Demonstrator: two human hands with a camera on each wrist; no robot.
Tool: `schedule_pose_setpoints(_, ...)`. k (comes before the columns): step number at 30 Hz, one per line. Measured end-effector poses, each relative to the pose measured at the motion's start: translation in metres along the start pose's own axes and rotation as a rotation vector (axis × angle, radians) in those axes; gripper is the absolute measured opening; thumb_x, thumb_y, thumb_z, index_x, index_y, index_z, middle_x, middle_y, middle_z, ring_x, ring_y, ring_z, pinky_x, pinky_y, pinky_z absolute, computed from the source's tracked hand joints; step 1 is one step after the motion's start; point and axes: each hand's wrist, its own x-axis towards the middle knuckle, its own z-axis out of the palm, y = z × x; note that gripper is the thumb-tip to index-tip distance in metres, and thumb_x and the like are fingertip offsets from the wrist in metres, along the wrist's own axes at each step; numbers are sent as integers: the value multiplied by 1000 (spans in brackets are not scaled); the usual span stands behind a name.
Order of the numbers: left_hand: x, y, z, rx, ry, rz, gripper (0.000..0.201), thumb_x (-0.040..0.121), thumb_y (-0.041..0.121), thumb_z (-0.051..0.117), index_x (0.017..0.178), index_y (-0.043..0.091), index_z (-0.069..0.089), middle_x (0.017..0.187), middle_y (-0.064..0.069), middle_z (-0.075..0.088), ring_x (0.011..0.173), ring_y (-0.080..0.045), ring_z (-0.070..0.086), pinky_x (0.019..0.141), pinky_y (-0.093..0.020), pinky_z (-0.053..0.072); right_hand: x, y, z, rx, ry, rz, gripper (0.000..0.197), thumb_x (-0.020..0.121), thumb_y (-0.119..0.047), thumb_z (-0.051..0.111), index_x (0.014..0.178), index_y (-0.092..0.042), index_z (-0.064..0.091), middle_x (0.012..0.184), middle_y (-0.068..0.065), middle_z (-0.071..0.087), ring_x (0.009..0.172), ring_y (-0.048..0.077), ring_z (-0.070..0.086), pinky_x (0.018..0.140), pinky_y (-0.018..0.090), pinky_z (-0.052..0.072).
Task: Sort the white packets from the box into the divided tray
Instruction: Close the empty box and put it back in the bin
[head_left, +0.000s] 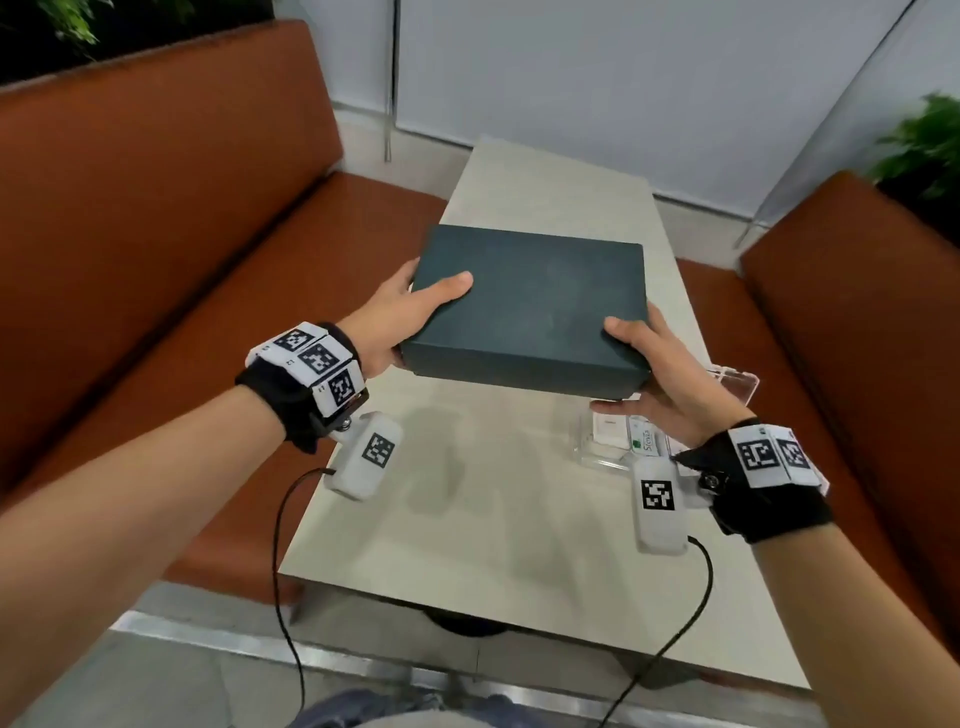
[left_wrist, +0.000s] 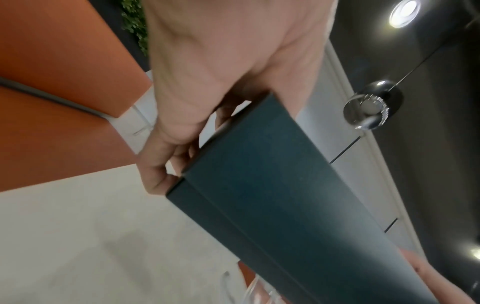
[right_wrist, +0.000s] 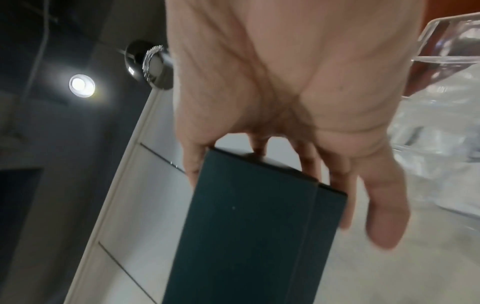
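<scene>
head view: the left hand (head_left: 400, 317) and the right hand (head_left: 660, 374) hold a dark green box (head_left: 530, 306) above the desk (head_left: 519, 509), one hand at each short end. the lid is on the box; the seam between lid and base shows in both wrist views. the left thumb lies on the lid and the left fingers (left_wrist: 158, 174) curl around the box's end and underside. the right thumb lies on the lid near the corner; the right fingers (right_wrist: 381, 226) reach under the base, fairly straight, supporting it.

the divided tray (head_left: 602, 447) is clear plastic and stands on the desk near the right edge, partly hidden beneath the box and the right hand. it already contains a few packets (head_left: 610, 428), at least one white and one with green print; which compartment each occupies cannot be told.

progress: judged early. the box is closed, so no packets inside it are visible. remaining: set the box down, remove the lid, move the white packets to the tray.

clearance: the desk is narrow, with orange benches (head_left: 156, 234) along both long sides. open surface lies under and to the left of the box. the tray stands close to the right edge, so placing the box left of it is the safer choice.
</scene>
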Motion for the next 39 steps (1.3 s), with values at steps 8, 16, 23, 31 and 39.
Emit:
schedule_pose_setpoints(8, 76, 67, 37, -49, 74, 55, 46, 92, 58, 50, 119, 22, 60, 116, 0, 68, 105, -22, 64, 84, -42, 53, 53, -87, -39, 40, 237, -198, 68, 69, -38, 74, 130, -35, 46, 116, -2, 65, 102, 23, 65, 65, 44, 57)
schedule_pose_setpoints(16, 145, 64, 37, 923, 287, 91, 54, 100, 36, 48, 137, -2, 43, 139, -21, 50, 126, -37, 48, 98, -37, 39, 120, -110, -34, -281, 499, -196, 82, 69, -46, 70, 138, -28, 30, 125, -1, 51, 101, 25, 60, 71, 47, 58)
schedule_pose_setpoints(23, 163, 57, 41, 1055, 277, 55, 43, 99, 24, 54, 129, -6, 45, 130, -23, 55, 118, -37, 54, 88, -36, 44, 174, -90, -24, -209, 451, 37, 74, 78, -40, 70, 135, -14, 31, 124, 10, 50, 111, 35, 54, 84, 55, 53)
schedule_pose_setpoints(31, 170, 51, 33, 980, 326, -19, 47, 91, 24, 66, 124, -5, 51, 124, -20, 58, 115, -34, 56, 88, -33, 47, 224, -61, -8, -131, 432, 171, 81, 76, -38, 68, 139, -5, 30, 132, 18, 48, 115, 37, 52, 98, 51, 46)
schedule_pose_setpoints(39, 171, 50, 30, 910, 300, -30, 45, 91, 24, 66, 123, -4, 52, 124, -20, 57, 110, -34, 58, 76, -27, 42, 244, -42, -16, -477, 203, 312, 25, 99, -15, 41, 124, -11, 45, 147, 23, 37, 128, 27, 42, 87, 23, 30)
